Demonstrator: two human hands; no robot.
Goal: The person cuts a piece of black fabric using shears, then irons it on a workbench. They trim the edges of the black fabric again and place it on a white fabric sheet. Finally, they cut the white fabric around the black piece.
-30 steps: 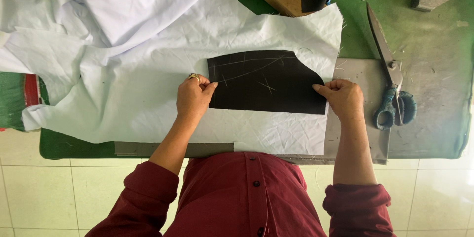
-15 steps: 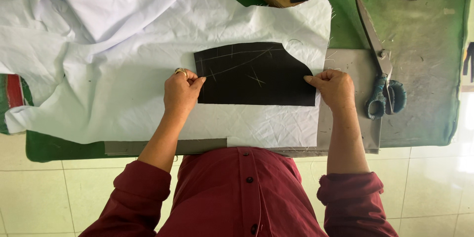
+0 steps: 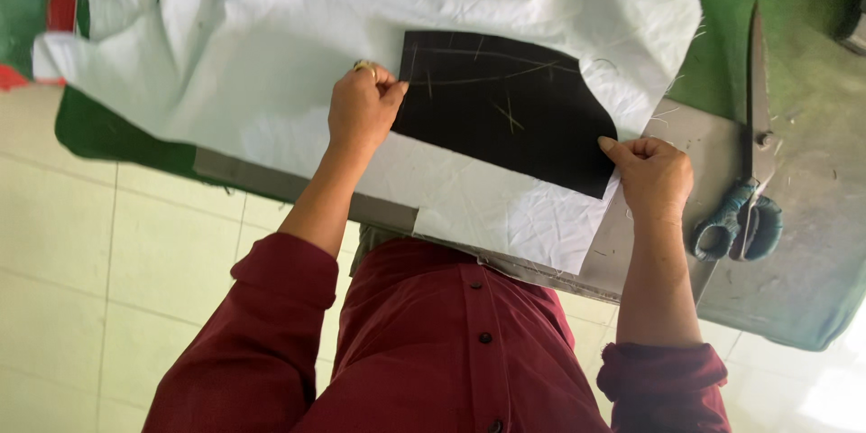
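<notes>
- Black fabric piece (image 3: 505, 113), chalk-marked, lies flat on white cloth (image 3: 262, 63) over the worktop (image 3: 803, 244).
- Left hand (image 3: 363, 108) fingers pinch its left edge; right hand (image 3: 654, 176) fingers pinch its lower right corner.
- Grips unchanged from half a second earlier.
- Scissors (image 3: 744, 189) lie just right, touching nothing held.

Dressed in a dark red button-front shirt (image 3: 451, 343), small dark buttons down the placket, long sleeves rolled up (bunched near both elbows). Gold ring on the left hand (image 3: 361, 108); right hand (image 3: 654, 176) bare.
</notes>
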